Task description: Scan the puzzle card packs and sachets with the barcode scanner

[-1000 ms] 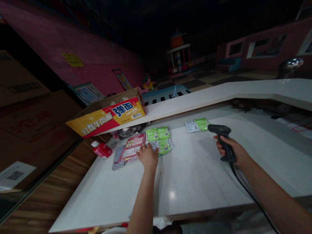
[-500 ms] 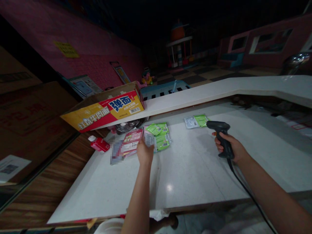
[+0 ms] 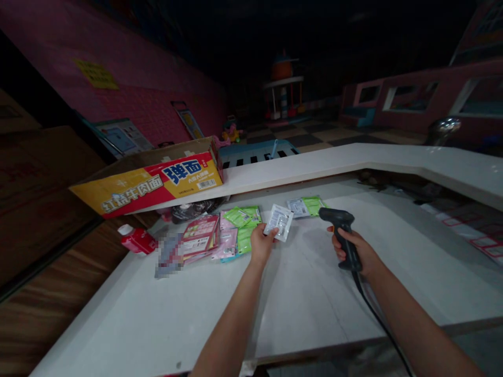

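White foil sachet (image 3: 279,222) sits pinched at its lower corner in the left hand (image 3: 261,245) — grip closed to a thumb-and-finger nip, sachet lifted off the bench (image 3: 314,298) and tilted, printed face toward the camera. Same head view, right side: the right hand (image 3: 359,255) is wrapped fully round the handle of a black barcode scanner (image 3: 335,215). Its nose points left toward the sachet, the two near but apart, and its cable (image 3: 379,314) runs back along the forearm. Behind the left hand lies a loose pile of green packets (image 3: 243,225) w/ pink-and-red packets (image 3: 202,238) beside it. One more green-and-white packet (image 3: 305,206) lies just beyond the scanner. Far left: a red bottle (image 3: 135,240) at the bench edge and a yellow-red carton (image 3: 157,180) on the upper ledge. Judging by the pose, this is the present-to-scanner step — a read calls for the code side facing the nose, held steady, approx. square-on.
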### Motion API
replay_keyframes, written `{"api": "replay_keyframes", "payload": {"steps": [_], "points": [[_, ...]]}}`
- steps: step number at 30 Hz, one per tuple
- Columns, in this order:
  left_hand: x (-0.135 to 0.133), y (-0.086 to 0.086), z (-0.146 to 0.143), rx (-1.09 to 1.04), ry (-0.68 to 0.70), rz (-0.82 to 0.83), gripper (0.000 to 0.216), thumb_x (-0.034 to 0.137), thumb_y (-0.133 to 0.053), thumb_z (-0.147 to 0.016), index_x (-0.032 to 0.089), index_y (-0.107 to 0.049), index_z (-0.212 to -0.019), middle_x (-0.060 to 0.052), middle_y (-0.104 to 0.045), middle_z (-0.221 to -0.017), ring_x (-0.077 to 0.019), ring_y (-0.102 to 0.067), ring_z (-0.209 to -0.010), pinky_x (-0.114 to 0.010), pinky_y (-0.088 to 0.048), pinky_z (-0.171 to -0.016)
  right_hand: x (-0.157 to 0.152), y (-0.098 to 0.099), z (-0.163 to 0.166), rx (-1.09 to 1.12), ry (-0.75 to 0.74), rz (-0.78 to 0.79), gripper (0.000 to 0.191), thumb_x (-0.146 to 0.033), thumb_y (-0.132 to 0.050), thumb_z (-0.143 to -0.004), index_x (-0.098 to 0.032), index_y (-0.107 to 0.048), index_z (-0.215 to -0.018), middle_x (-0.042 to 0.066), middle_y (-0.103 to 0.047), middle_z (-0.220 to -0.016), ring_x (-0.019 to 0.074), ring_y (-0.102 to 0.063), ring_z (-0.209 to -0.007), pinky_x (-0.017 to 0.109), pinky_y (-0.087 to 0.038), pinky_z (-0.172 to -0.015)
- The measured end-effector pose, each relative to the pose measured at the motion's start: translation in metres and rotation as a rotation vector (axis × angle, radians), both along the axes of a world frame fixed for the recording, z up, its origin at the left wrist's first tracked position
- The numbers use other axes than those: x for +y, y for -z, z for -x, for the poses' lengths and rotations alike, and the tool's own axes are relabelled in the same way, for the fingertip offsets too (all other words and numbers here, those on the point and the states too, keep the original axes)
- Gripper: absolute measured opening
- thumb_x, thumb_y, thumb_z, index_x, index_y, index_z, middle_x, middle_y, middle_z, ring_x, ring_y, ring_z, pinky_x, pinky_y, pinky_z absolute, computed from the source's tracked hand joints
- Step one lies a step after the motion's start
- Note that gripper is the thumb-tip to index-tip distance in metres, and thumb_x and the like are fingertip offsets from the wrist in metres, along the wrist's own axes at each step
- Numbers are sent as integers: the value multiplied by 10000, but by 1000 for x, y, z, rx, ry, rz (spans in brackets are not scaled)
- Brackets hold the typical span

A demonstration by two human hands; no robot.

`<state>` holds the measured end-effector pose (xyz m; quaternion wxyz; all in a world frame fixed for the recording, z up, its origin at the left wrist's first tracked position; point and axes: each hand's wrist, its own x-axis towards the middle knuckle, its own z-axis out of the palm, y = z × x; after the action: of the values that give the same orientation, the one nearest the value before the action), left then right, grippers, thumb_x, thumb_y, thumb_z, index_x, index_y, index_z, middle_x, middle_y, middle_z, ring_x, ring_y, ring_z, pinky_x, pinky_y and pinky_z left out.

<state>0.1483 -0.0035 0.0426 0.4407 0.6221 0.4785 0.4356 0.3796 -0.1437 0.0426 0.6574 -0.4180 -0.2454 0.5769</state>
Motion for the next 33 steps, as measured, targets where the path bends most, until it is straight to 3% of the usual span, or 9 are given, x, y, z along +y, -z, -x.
{"api": "replay_keyframes", "payload": {"steps": [4,9,18,24,33], "points": [[11,24,-14,14,-19,-78,146,256,-574,-783,165,-609,-891,-7,-644,-689,-154,-602,-529,-262,-484,-524,2,4,3,-51,-50,-14,387,-447,-759,-751,-180,-645,-1007,-46,-553,-555,77,-450,-360,184,-356,-336],[9,38,-14,78,-72,-238,214,215,-517,-835,178,-564,-1041,-40,-669,-821,-189,-638,-716,-312,-510,-693,0,8,8,-196,-128,21,403,-433,-732,-782,-187,-612,-1078,-40,-574,-574,88,-472,-360,186,-358,-328],[2,36,-13,171,-87,-356,204,147,-466,-856,180,-598,-1008,-94,-675,-986,-233,-625,-963,-381,-482,-888,-10,4,10,-308,-310,46,396,-445,-741,-762,-180,-596,-1019,-38,-569,-598,81,-471,-358,186,-339,-320],[2,36,-14,173,-72,-344,254,137,-462,-857,172,-613,-1058,-112,-671,-1066,-245,-617,-1016,-406,-472,-937,-15,3,8,-318,-386,38,395,-444,-742,-760,-178,-591,-1011,-39,-563,-591,73,-452,-345,181,-323,-316],[0,32,-18,103,-88,-281,251,119,-502,-827,186,-642,-1025,-96,-675,-1031,-254,-613,-1023,-404,-458,-969,-18,-8,5,-323,-417,63,380,-421,-772,-726,-181,-614,-975,-25,-575,-577,88,-464,-338,191,-334,-318]]}}
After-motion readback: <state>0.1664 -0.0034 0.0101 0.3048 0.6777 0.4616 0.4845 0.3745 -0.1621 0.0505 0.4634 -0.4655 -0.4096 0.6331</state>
